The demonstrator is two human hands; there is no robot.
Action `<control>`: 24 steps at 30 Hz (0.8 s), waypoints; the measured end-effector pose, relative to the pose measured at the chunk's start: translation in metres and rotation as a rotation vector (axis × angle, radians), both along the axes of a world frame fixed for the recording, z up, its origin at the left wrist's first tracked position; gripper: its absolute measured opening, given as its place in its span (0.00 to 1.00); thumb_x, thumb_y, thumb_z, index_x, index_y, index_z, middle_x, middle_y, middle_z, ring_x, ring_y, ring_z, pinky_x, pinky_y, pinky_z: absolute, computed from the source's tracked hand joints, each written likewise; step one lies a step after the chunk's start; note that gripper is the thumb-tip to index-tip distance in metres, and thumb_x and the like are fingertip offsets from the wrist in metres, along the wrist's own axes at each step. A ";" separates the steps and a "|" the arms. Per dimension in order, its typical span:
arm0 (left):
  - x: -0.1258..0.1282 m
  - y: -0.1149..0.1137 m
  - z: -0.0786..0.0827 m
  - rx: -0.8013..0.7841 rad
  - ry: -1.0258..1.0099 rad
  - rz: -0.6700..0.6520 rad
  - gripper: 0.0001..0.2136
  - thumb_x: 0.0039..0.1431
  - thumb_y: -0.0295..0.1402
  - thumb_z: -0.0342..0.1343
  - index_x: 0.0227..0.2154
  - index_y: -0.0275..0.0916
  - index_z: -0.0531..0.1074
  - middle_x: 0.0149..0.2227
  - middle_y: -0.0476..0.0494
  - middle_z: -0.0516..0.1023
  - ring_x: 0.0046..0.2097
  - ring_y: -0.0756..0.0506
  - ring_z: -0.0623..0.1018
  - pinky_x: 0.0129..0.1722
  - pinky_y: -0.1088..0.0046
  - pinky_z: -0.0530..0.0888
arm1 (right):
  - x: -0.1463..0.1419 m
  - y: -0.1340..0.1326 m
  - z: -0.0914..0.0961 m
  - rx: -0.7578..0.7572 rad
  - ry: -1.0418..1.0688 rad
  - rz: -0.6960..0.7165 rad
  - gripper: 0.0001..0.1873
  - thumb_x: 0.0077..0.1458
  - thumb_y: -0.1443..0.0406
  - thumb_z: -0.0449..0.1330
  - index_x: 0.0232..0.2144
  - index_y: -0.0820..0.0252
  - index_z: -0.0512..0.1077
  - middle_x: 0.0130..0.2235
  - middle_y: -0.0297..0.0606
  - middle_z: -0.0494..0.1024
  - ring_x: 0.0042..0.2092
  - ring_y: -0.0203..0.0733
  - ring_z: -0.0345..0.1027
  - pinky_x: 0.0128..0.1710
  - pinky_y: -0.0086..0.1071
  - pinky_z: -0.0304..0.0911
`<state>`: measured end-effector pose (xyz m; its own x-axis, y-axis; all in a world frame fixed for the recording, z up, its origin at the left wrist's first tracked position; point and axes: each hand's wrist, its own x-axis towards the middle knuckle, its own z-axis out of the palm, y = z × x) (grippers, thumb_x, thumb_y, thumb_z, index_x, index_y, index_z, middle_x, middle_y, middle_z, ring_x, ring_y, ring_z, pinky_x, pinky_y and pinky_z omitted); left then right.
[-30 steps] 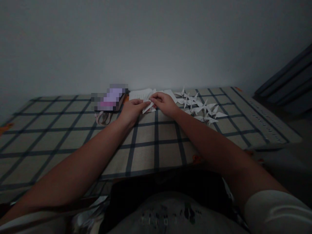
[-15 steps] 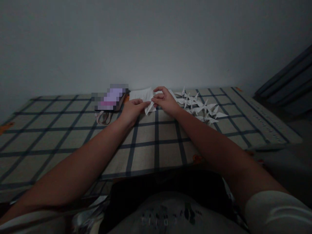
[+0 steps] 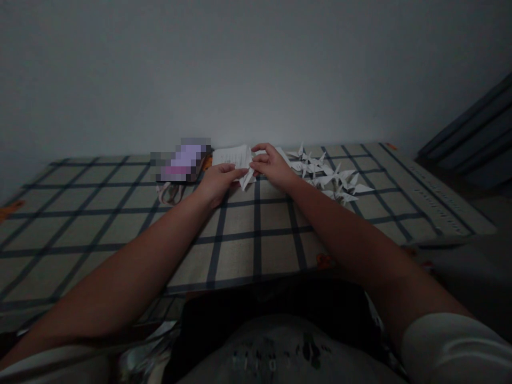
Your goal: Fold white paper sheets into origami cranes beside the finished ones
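Observation:
Both hands meet over a checked mat (image 3: 256, 224) near the far wall. My left hand (image 3: 218, 182) and my right hand (image 3: 272, 165) each pinch one small folded white paper piece (image 3: 246, 180), its point hanging down between them. Behind the hands lies a stack of white paper sheets (image 3: 232, 156). Right of my right hand sits a heap of several finished white paper cranes (image 3: 332, 178).
A blurred pink and grey object (image 3: 181, 160) with a looped cord (image 3: 170, 193) lies left of the paper stack. The mat's right edge (image 3: 448, 213) drops to a dark floor, with a dark slanted panel (image 3: 472, 138) beyond. A plain wall stands behind.
The folded piece has turned from slanted to hanging more upright, and my right hand's fingers have lifted slightly off the stack. The arms have barely shifted.

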<state>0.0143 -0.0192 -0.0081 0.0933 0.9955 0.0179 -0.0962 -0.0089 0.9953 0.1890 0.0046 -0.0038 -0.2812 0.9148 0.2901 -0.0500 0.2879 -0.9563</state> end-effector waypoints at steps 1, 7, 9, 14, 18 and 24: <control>0.000 0.000 0.000 0.014 -0.012 0.002 0.19 0.35 0.40 0.75 0.28 0.34 0.77 0.31 0.42 0.80 0.32 0.46 0.78 0.35 0.70 0.73 | 0.000 -0.002 0.001 -0.017 -0.010 -0.013 0.17 0.55 0.70 0.62 0.45 0.54 0.62 0.27 0.23 0.73 0.28 0.31 0.69 0.33 0.26 0.68; -0.002 0.004 -0.002 0.070 -0.036 0.035 0.19 0.37 0.43 0.75 0.27 0.36 0.76 0.32 0.46 0.79 0.35 0.48 0.77 0.38 0.72 0.73 | 0.000 -0.006 0.004 -0.074 -0.112 -0.019 0.05 0.59 0.65 0.63 0.35 0.61 0.72 0.28 0.31 0.76 0.29 0.31 0.70 0.34 0.27 0.69; -0.003 0.006 -0.004 0.079 -0.013 0.040 0.18 0.38 0.42 0.74 0.25 0.36 0.76 0.29 0.47 0.78 0.33 0.49 0.76 0.36 0.73 0.72 | 0.001 -0.006 0.004 -0.042 -0.152 -0.019 0.07 0.59 0.64 0.64 0.30 0.62 0.72 0.27 0.32 0.76 0.29 0.32 0.70 0.34 0.27 0.68; -0.004 0.005 -0.006 0.071 0.033 0.002 0.15 0.39 0.39 0.73 0.28 0.35 0.79 0.30 0.46 0.79 0.31 0.49 0.77 0.34 0.73 0.72 | 0.004 -0.004 0.003 0.010 -0.191 -0.008 0.09 0.58 0.65 0.64 0.27 0.63 0.72 0.25 0.31 0.75 0.28 0.32 0.69 0.32 0.27 0.66; -0.003 0.004 -0.004 0.056 0.045 -0.007 0.16 0.38 0.38 0.73 0.29 0.35 0.79 0.31 0.44 0.80 0.32 0.48 0.77 0.35 0.72 0.73 | 0.004 -0.006 0.004 0.007 -0.208 0.004 0.09 0.58 0.65 0.63 0.26 0.62 0.72 0.24 0.32 0.75 0.28 0.32 0.70 0.34 0.28 0.67; -0.003 0.005 -0.006 0.101 0.070 0.024 0.15 0.39 0.40 0.73 0.27 0.35 0.79 0.29 0.44 0.80 0.31 0.49 0.76 0.34 0.73 0.71 | 0.004 -0.010 0.009 0.018 -0.233 0.007 0.11 0.59 0.64 0.62 0.26 0.62 0.71 0.25 0.32 0.74 0.28 0.33 0.69 0.34 0.28 0.68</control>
